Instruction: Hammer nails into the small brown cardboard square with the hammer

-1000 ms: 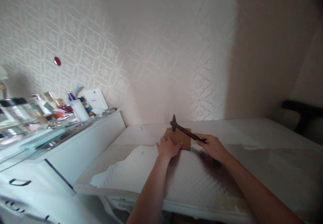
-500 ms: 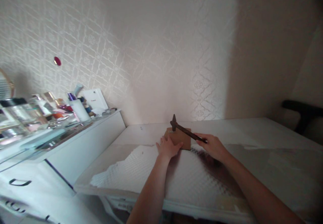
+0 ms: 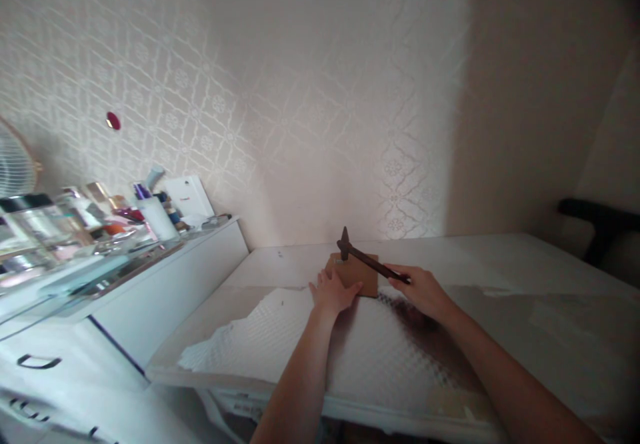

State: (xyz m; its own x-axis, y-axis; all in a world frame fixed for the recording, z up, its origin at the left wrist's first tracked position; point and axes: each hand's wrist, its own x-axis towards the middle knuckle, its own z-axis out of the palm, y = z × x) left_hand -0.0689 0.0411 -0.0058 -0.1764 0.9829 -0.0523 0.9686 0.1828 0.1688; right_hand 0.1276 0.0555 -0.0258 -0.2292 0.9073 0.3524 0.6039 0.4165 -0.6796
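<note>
A small brown wooden block (image 3: 361, 275) lies on the white table (image 3: 500, 257) near the wall. My left hand (image 3: 332, 293) rests on the block's near left edge, fingers pressed against it. My right hand (image 3: 421, 289) is closed round the handle of a dark hammer (image 3: 367, 259). The hammer's head hovers just above the block's far left corner. A white textured mat (image 3: 280, 344) covers the table under both forearms.
A white dresser (image 3: 150, 284) stands to the left, its top crowded with bottles, jars and a white box (image 3: 187, 196). A dark chair back (image 3: 597, 221) shows at the far right. The patterned wall runs close behind the table.
</note>
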